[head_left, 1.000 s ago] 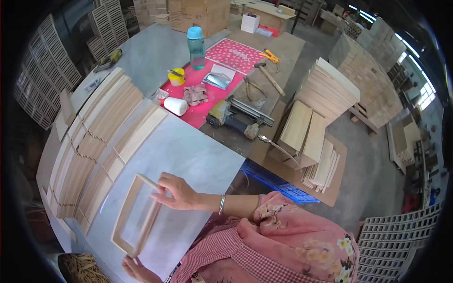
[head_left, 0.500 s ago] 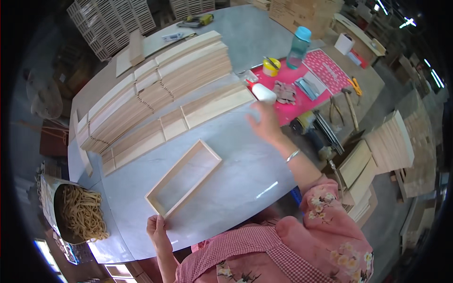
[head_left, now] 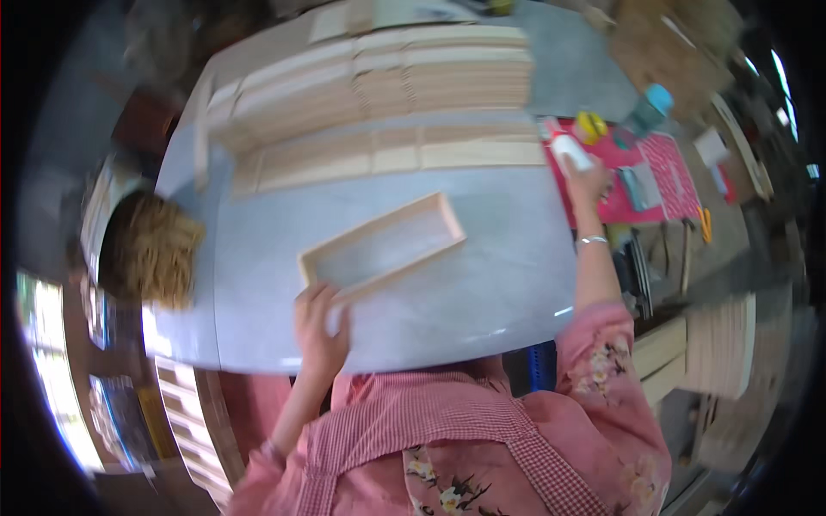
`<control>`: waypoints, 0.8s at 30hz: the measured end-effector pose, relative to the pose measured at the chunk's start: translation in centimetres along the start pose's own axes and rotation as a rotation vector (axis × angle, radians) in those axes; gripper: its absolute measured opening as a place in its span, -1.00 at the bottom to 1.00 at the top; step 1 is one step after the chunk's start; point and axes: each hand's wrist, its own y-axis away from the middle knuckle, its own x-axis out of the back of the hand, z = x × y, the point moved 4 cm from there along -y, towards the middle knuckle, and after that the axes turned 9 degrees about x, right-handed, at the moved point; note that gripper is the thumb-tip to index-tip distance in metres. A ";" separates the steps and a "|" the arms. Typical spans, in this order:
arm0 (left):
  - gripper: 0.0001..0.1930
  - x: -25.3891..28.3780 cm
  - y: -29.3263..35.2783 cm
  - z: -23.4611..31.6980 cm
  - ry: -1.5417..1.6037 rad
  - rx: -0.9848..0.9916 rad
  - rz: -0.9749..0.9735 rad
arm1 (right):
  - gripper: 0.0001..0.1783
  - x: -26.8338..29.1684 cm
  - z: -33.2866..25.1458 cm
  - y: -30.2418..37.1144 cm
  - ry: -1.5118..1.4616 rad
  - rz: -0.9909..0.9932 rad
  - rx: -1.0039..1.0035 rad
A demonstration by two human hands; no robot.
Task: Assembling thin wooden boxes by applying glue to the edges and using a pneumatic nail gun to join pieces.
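A shallow rectangular wooden frame point(head_left: 379, 281) lies at a slant on the grey tabletop point(head_left: 284, 335) before me. At its near left corner is my left hand point(head_left: 323, 335), fingertips against the wood and thumb spread away from the fingers. Farther right, my arm is stretched out and my right hand point(head_left: 590, 182) is closed around the lower part of a white squeeze bottle point(head_left: 570, 153) with a red tip. This bottle tilts over the left side of a pink mat point(head_left: 624, 163). Motion blur smears the fingers of the right hand.
Behind the frame lies a row of thin wooden boards point(head_left: 396, 153), with tall stacks of slats point(head_left: 465, 82) beyond. A bin of tan strips point(head_left: 159, 249) stands left. On the right are a yellow tub point(head_left: 590, 126), a teal bottle point(head_left: 650, 112), a hammer point(head_left: 687, 256) and stacked boards point(head_left: 718, 344).
My right hand has reached outward and closed on the white bottle, which now tilts in it. My left hand's thumb has spread from the frame corner. The whole view has turned.
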 end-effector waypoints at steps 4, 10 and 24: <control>-0.54 -3.8 -0.8 3.3 -0.194 -0.192 -0.097 | -0.37 2.5 -4.8 4.4 -0.915 0.002 -0.125; -0.66 -5.9 0.7 1.8 -0.170 -0.153 -0.026 | -0.48 7.1 -14.7 16.5 -1.160 -0.091 -0.046; -0.62 -6.1 9.5 1.2 -0.149 -0.356 -0.070 | -0.44 6.4 -23.6 29.2 -0.967 -0.824 0.311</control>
